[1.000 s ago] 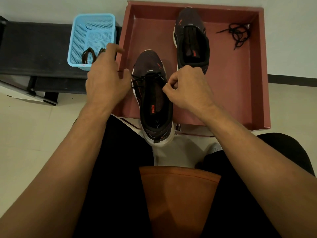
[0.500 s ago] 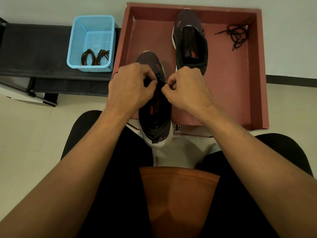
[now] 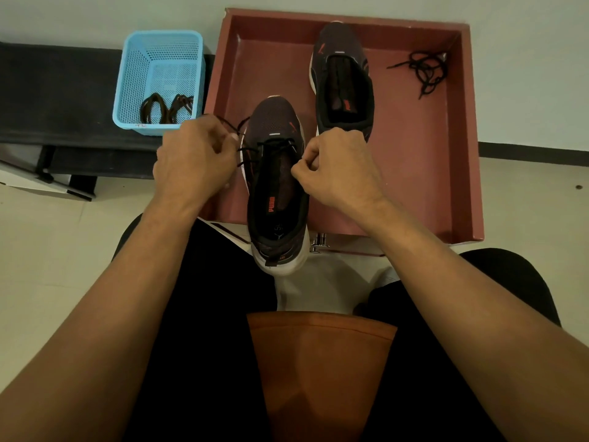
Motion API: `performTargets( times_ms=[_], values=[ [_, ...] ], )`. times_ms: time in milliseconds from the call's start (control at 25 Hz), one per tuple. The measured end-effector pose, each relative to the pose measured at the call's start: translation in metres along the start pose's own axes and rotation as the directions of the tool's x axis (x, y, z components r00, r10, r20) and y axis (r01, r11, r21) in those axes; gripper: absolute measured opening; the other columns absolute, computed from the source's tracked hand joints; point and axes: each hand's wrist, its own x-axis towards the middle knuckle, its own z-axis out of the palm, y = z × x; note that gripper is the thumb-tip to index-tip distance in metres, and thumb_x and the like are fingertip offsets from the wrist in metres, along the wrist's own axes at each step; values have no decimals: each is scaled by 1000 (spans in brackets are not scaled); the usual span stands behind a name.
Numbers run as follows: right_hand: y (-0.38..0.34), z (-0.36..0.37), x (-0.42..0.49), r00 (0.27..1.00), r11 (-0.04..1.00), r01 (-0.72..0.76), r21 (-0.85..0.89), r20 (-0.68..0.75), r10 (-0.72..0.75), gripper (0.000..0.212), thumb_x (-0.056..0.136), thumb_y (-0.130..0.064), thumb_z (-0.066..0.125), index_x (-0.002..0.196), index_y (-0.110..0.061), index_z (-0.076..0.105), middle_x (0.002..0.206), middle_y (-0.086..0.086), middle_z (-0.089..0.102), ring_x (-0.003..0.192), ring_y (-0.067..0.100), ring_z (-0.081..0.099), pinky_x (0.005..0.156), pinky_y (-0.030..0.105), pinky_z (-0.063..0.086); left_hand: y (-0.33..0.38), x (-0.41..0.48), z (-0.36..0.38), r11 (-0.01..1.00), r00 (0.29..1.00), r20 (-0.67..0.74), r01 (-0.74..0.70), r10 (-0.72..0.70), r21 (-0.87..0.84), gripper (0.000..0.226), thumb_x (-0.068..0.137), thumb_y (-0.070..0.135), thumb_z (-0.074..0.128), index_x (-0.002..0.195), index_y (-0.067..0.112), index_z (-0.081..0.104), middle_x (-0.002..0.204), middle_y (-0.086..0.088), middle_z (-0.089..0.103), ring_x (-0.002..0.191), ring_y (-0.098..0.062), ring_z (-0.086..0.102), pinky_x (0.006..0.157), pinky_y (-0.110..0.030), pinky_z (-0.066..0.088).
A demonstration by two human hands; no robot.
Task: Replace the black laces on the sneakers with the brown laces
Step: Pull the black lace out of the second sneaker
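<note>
A red tray [image 3: 427, 173] holds two dark sneakers: the near sneaker [image 3: 275, 186] overhangs its front edge, the far sneaker [image 3: 342, 81] sits toward the back. The left hand [image 3: 194, 161], closed, pinches the near shoe's black lace [image 3: 271, 144]; the right hand [image 3: 338, 169] is curled at its opposite eyelets. A removed lace [image 3: 422, 70] lies in the tray's back right corner; brown laces [image 3: 165, 108] rest in a blue basket [image 3: 159, 52].

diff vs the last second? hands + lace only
The left hand swung in to the near sneaker, pinched the black lace, then pulled out leftward, drawing it from the eyelets. The right hand stayed pinched at the sneaker's right edge. The far sneaker, loose lace and basket are unchanged.
</note>
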Motion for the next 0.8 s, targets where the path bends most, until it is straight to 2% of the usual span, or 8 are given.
performTargets(
  times_ms=[120, 240, 320, 400, 480, 600, 680, 800],
  values=[
    [0, -5, -2, 999, 1000, 18, 3, -28, -18, 11, 88, -27, 71, 92, -16, 71, 67, -9, 65, 67, 6, 65, 65, 17, 51, 13, -8, 4, 998, 994, 88, -65, 63, 20, 46, 75, 79, 58, 73, 34, 67, 67, 15, 64, 79, -21, 70, 78, -43, 60],
    [-3, -4, -5, 991, 992, 118, -41, -64, -121, 24, 85, -28, 70, 108, -28, 65, 72, -11, 62, 71, 9, 65, 67, 30, 57, 19, -9, 5, 997, 989, 120, -83, 83, -8, 51, 70, 84, 56, 76, 36, 71, 66, 14, 66, 78, -19, 71, 77, -44, 62],
    [-7, -1, -4, 986, 983, 154, -99, -46, -159, 32, 88, -29, 69, 119, -36, 66, 89, -14, 56, 83, 12, 64, 67, 32, 53, 20, -9, 5, 996, 987, 136, -78, 81, -33, 54, 70, 83, 60, 78, 32, 75, 62, 11, 67, 72, -19, 73, 75, -44, 63],
    [-10, 4, 1, 989, 976, 138, -170, -25, -144, 31, 93, -36, 70, 124, -38, 69, 107, -9, 51, 95, 17, 64, 69, 31, 46, 20, -9, 5, 996, 987, 140, -74, 82, -56, 39, 76, 72, 67, 77, 34, 75, 57, 10, 67, 67, -17, 73, 75, -44, 64],
    [-14, 10, 5, 992, 971, 124, -205, -11, -129, 30, 94, -42, 73, 123, -38, 72, 118, -3, 50, 101, 21, 64, 72, 34, 49, 18, -8, 3, 994, 986, 137, -88, 97, -69, 23, 86, 56, 71, 80, 34, 76, 54, 7, 66, 59, -11, 70, 75, -42, 64],
    [-18, 16, 5, 984, 964, 164, -209, -27, -173, 23, 91, -46, 75, 112, -37, 74, 114, -3, 48, 93, 21, 62, 70, 38, 52, 16, -8, 4, 993, 985, 132, -102, 110, -61, 19, 94, 45, 69, 88, 31, 80, 57, 6, 68, 54, -8, 67, 72, -40, 63],
    [-16, 14, 6, 979, 969, 176, -173, -76, -191, 13, 92, -44, 74, 101, -35, 73, 106, -8, 47, 85, 13, 57, 65, 31, 49, 16, -9, 5, 994, 989, 104, -104, 108, -38, 22, 93, 47, 70, 92, 29, 82, 63, 11, 65, 63, -15, 68, 71, -38, 60],
    [-6, -2, 11, 971, 991, 120, -59, -202, -129, 7, 91, -33, 71, 89, -26, 69, 87, -12, 53, 70, 3, 54, 59, 17, 40, 13, -7, 4, 993, 990, 82, -117, 116, 9, 25, 91, 49, 71, 93, 27, 82, 66, 20, 57, 77, -19, 67, 75, -40, 59]
  ],
)
